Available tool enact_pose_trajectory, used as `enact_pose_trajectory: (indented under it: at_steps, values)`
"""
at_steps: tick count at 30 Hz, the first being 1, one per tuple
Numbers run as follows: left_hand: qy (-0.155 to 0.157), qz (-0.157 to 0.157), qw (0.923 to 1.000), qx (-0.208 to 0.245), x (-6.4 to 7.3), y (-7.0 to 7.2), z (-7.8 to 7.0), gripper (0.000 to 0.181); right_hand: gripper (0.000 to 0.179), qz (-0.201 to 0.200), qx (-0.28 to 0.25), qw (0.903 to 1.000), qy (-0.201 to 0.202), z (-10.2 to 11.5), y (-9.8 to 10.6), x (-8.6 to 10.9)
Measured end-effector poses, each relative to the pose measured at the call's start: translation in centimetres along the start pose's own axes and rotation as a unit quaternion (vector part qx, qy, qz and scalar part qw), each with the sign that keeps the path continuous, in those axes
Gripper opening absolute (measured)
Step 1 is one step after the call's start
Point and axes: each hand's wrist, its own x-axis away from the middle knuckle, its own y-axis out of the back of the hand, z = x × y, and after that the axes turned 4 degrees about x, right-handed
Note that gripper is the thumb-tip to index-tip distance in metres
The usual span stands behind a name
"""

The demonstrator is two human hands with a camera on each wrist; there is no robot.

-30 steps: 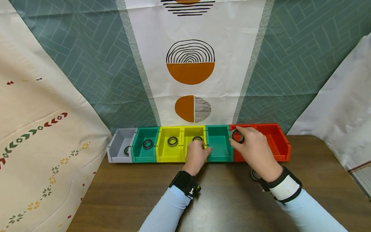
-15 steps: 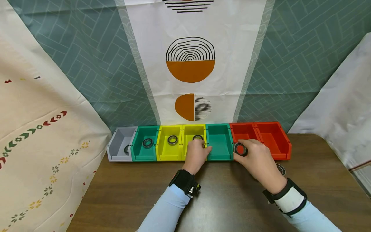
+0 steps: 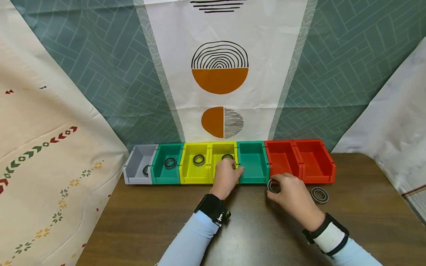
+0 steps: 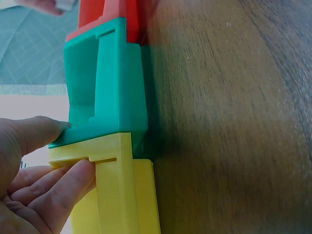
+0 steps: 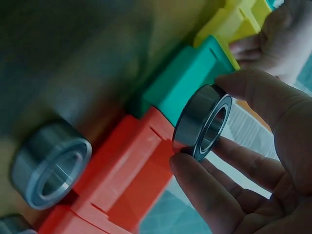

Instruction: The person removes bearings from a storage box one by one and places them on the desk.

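Observation:
My right hand (image 3: 294,197) pinches a ball bearing (image 5: 202,122) between thumb and fingertips, tilted on edge, just in front of the green and red bins' shared corner. My left hand (image 3: 226,177) grips the adjoining walls of the right yellow bin (image 4: 126,195) and the right green bin (image 4: 122,92). Its thumb lies on the green side, its fingers inside the yellow bin. Another bearing (image 3: 227,157) shows in that yellow bin, partly behind the left hand. On the table in front of the red bins (image 3: 314,162) lies a loose bearing (image 3: 319,195).
Leftward in the row, single bearings lie in a yellow bin (image 3: 196,175), a green bin (image 3: 166,176) and a grey bin (image 3: 134,173). In the right wrist view, two bearings stand before the red bins, one a nearer bearing (image 5: 51,165). Patterned cloth (image 3: 219,125) hangs behind.
My right hand has brought its bearing from over the left red bin down and toward me, to the front of the bins. The left hand has kept its hold.

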Motion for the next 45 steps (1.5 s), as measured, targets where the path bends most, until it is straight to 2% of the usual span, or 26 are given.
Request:
enact_pose_trajectory:
  at_steps: [7, 13, 22, 35, 45]
  values:
    - [0.015, 0.011, 0.9998, 0.004, 0.2, 0.1, -0.2, 0.018, 0.042, 0.03, 0.006, 0.9995, -0.002, -0.6, -1.3, 0.6]
    - [0.008, 0.005, 1.0, 0.001, 0.2, 0.0, -0.2, 0.018, 0.04, 0.046, 0.011, 0.9988, -0.008, -1.1, -2.0, 0.8]
    - [0.01, 0.004, 0.9999, -0.002, 0.1, -0.1, -0.1, 0.018, 0.048, 0.095, 0.013, 0.9949, -0.031, -1.1, -2.2, 0.9]
    - [0.004, 0.0, 1.0, -0.001, 0.1, 0.0, -0.1, 0.019, 0.044, 0.103, 0.021, 0.9943, -0.02, -1.2, -2.8, 0.8]
    - [0.009, 0.002, 0.9999, -0.007, 0.0, -0.1, -0.1, 0.019, 0.044, 0.113, 0.022, 0.993, -0.027, -1.1, -3.0, 0.8]
